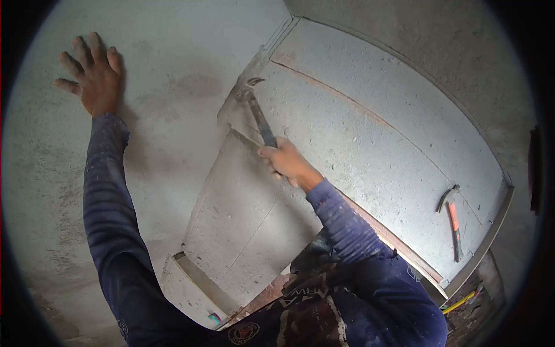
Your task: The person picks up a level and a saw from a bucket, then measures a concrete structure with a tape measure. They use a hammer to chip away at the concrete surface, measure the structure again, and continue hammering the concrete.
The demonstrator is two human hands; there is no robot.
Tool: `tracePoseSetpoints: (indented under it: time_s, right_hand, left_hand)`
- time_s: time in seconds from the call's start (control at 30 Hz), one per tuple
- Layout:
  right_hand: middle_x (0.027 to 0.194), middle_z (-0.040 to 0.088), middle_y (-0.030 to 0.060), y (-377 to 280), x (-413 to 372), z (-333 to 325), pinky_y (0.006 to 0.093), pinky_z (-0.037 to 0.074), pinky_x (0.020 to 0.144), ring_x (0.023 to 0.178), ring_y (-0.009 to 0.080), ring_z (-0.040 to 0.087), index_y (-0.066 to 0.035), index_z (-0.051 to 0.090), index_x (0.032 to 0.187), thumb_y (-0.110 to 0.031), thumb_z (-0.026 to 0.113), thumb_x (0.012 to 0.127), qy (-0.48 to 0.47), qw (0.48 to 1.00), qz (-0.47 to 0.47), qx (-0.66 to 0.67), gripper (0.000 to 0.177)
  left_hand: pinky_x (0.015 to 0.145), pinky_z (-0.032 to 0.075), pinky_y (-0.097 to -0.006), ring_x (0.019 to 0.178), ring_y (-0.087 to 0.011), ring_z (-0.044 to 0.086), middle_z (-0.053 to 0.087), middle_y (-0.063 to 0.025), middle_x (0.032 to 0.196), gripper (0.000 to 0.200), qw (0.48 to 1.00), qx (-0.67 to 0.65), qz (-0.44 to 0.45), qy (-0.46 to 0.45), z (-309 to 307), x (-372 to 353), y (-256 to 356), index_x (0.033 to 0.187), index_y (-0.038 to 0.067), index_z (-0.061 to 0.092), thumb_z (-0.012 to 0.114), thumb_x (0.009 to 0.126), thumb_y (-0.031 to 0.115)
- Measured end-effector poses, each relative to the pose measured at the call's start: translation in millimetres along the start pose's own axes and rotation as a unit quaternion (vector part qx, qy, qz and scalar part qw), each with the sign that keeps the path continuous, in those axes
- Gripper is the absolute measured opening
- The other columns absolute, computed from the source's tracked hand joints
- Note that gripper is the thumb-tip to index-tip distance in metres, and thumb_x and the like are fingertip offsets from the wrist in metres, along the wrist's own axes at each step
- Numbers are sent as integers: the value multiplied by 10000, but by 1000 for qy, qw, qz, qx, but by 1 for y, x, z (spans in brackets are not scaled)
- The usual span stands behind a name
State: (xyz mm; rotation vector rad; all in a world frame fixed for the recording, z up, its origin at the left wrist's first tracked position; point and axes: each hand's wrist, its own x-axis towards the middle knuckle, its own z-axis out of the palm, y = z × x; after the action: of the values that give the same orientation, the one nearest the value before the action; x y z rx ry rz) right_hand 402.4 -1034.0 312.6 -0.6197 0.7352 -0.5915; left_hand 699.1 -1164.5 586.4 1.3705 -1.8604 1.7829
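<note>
Grey plaster wall (173, 144), w/ dusty slab (376, 133) angled beside it. L hand (95, 75) flat on wall, fingers spread, holding nothing. R hand (287, 163): fingers wrapped tight round hammer (258, 120) low on handle, head up at slab's edge. Dark handle, dust-caked claw head. Prob. head-heavy, stiff; dusty grip may slip, so hold near handle end. 2nd hammer (452, 220), orange handle, on slab, well apart.

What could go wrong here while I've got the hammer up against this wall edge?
The hammer in your right hand meets the plaster edge close to you, so chips may fly at your face. Your left hand braces flat on the wall; a slip could unbalance you.
</note>
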Motion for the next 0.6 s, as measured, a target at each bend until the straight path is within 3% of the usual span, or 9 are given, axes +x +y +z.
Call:
tracePoseSetpoints:
  time_s: [0.07, 0.1, 0.13, 0.27, 0.37, 0.43, 0.5, 0.57, 0.6]
  right_hand:
    - [690, 433, -43, -14, -53, -18, 265, 368, 390, 489, 66, 405, -75, 459, 985, -102, 600, 945, 37, 999, -19, 23, 149]
    - [684, 414, -55, -14, -70, -34, 252, 351, 391, 486, 59, 387, -88, 448, 990, -108, 601, 950, 47, 997, -26, 49, 159]
    - [677, 396, -68, -14, -88, -52, 240, 334, 391, 482, 51, 370, -101, 438, 995, -114, 602, 956, 57, 995, -30, 75, 169]
    - [673, 411, -65, 1, -160, -108, 234, 328, 385, 497, 43, 384, -107, 426, 945, -94, 596, 963, 151, 984, -51, 81, 171]
    - [675, 411, -65, 27, -214, -110, 221, 317, 392, 496, 37, 380, -121, 415, 916, -84, 585, 971, 213, 966, -56, 136, 182]
    - [674, 436, -54, 54, -242, -114, 230, 333, 396, 495, 51, 413, -108, 447, 904, -101, 590, 972, 227, 954, -57, 189, 159]
    - [659, 429, -55, 73, -261, -107, 245, 343, 405, 486, 63, 414, -106, 468, 900, -125, 584, 978, 260, 953, -49, 145, 141]
    - [645, 490, -13, 89, -274, -99, 286, 401, 438, 484, 117, 492, -65, 541, 899, -196, 607, 974, 353, 934, -55, -2, 164]
    - [645, 490, -13, 95, -279, -102, 286, 401, 438, 484, 117, 492, -65, 541, 899, -196, 607, 974, 363, 930, -58, -4, 164]
  left_hand:
    - [1114, 6, -771, 1524, -397, 32, 170, -26, 1655, 584, 1000, -3, -9, 21, -10, 12, 3, 1565, 296, 254, 297, 1028, 522]
    - [1118, 8, -767, 1526, -386, 32, 166, -24, 1656, 583, 970, 196, -30, -142, -24, 22, 18, 1566, 291, 248, 291, 1031, 519]
    - [1121, 10, -762, 1528, -375, 31, 162, -22, 1656, 583, 874, 374, -51, -305, -37, 27, 28, 1568, 286, 243, 285, 1034, 516]
    - [1124, 0, -756, 1533, -354, 1, 137, -27, 1661, 578, 906, 289, -59, -304, -47, 26, 26, 1569, 278, 242, 326, 1038, 489]
    - [1184, -7, -662, 1533, -346, 29, 200, -46, 1652, 559, 962, 133, -54, -232, -33, 4, 28, 1527, 208, 373, 458, 1012, 408]
    - [1220, 51, -586, 1525, -331, 125, 345, -84, 1595, 497, 971, -56, -43, -227, -34, -33, 61, 1438, 132, 504, 499, 999, 366]
    - [1231, 138, -518, 1467, -325, 312, 500, -132, 1480, 414, 922, -328, -69, -195, -41, -87, 123, 1289, 68, 612, 493, 1009, 348]
    - [1223, 158, -541, 1461, -351, 314, 485, -220, 1464, 438, 839, -480, -91, -239, -97, -125, 198, 1286, 2, 589, 512, 1008, 331]
    - [1219, 162, -550, 1459, -375, 308, 471, -257, 1462, 444, 765, -563, -93, -299, -125, -141, 231, 1264, -31, 588, 520, 1006, 324]
